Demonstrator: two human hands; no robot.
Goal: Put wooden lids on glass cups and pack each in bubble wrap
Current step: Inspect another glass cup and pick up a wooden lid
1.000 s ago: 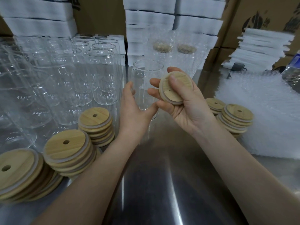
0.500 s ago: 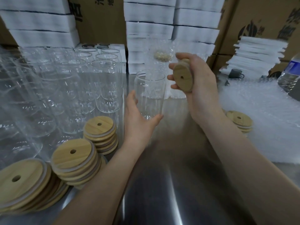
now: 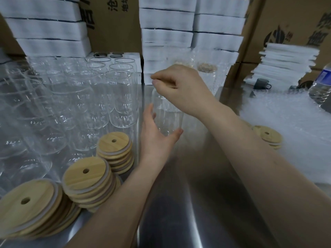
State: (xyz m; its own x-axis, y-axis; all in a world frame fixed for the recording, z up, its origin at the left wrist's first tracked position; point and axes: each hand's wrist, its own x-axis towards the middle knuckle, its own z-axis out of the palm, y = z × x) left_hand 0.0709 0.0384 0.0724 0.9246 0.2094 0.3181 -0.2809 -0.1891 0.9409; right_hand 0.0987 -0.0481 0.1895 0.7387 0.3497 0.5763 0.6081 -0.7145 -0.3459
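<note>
Steel surface [image 3: 179, 212] runs bare and shiny from the near edge up between the person's two forearms, the one open lane in view. At its far end stands the glass cup [image 3: 168, 115], upright at mid-scene. The left hand [image 3: 157, 138] grips its lower half, fingers on the left wall and thumb on the right. The right hand [image 3: 180, 86] sits on top of the cup's mouth, fingers curled downward. What lies under its palm is hidden, so it cannot be told whether it holds anything.

Just left of the cup a straight line runs from near to far. Beyond it, empty glasses [image 3: 121, 97] stand packed rim to rim, filling the left side. Three stacks of wooden lids [image 3: 86, 178] crowd the near left corner. A smaller lid stack [image 3: 266, 136] sits right of the right forearm, at the edge of the bubble wrap [image 3: 286, 122] heaped along the right side. White foam blocks [image 3: 166, 20] and cardboard boxes [image 3: 295, 24] wall off the far side. A water bottle [image 3: 322, 86] stands at the right edge.
</note>
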